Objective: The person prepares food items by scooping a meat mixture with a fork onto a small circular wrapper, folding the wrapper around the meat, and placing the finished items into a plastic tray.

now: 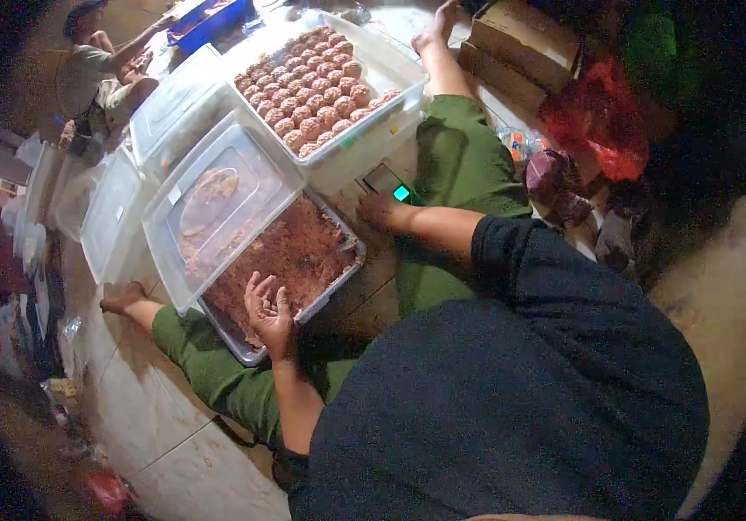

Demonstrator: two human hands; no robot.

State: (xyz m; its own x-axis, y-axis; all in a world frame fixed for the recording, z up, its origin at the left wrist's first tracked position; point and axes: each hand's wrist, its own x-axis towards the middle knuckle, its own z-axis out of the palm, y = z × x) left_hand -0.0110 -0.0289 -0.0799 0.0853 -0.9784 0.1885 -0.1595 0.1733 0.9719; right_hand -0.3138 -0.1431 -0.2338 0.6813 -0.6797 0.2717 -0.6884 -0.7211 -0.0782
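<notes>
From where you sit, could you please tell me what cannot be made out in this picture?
Head view:
Part of the brown crumbly mixture: veiled by the translucent plastic lid.
Whether the right hand touches the dark object with a glowing green square: too blurred.
The blue plastic tub: cut off by the top edge.

From the wearer's head we look down through one wide fisheye, near above the dark T-shirt (pixel 512 399) and facing out along the green trousers (pixel 468 156) to the floor tiles (pixel 156 399) beyond; the murky left edge seems too blurred for us to read
</notes>
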